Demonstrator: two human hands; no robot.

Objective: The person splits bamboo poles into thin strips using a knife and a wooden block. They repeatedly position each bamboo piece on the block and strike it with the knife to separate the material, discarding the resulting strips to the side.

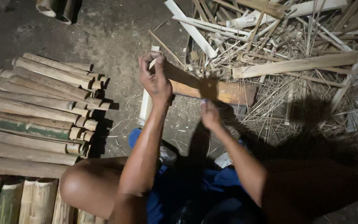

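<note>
The left hand (pixel 156 81) closes its grip on a dark blade (pixel 187 76) set against a bamboo piece (pixel 228 93), which the right hand (pixel 210 116) grips from below, above the dirt floor (pixel 117 37).

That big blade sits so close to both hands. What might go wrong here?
The dark blade is gripped by the left hand, while the right hand steadies the work just beneath it; a slip might cut those fingers. The bare knee sits near the work too. Dim light and sharp bamboo splinters add risk.
</note>
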